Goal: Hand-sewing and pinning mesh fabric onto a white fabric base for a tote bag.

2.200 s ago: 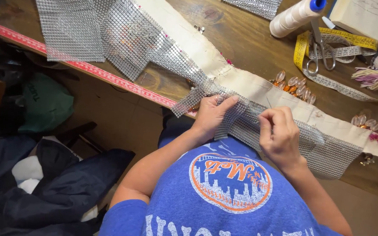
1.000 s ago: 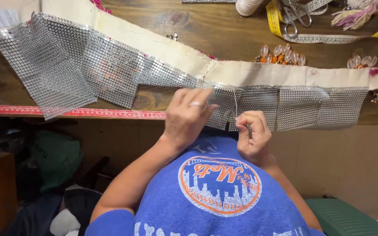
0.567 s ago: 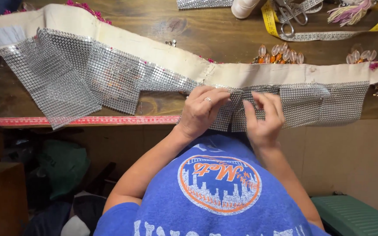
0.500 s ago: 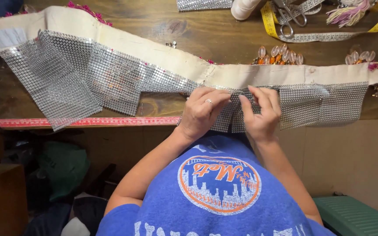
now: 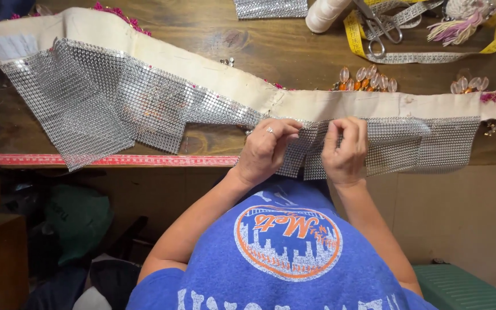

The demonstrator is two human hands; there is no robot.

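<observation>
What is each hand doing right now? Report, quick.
Left hand: closed, pinching the silver rhinestone mesh panel along the cream fabric band.
Right hand: closed, pinching the same mesh.

Bare wooden table (image 5: 294, 49) beyond the cream band (image 5: 340, 104); scissors (image 5: 377, 28) and thread spool (image 5: 324, 11) far-right.

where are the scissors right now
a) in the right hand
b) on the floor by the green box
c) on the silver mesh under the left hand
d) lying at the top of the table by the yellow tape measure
d: the scissors lie at the far edge of the table on the yellow tape measure, while the left hand and the right hand both pinch the silver mesh.
</observation>
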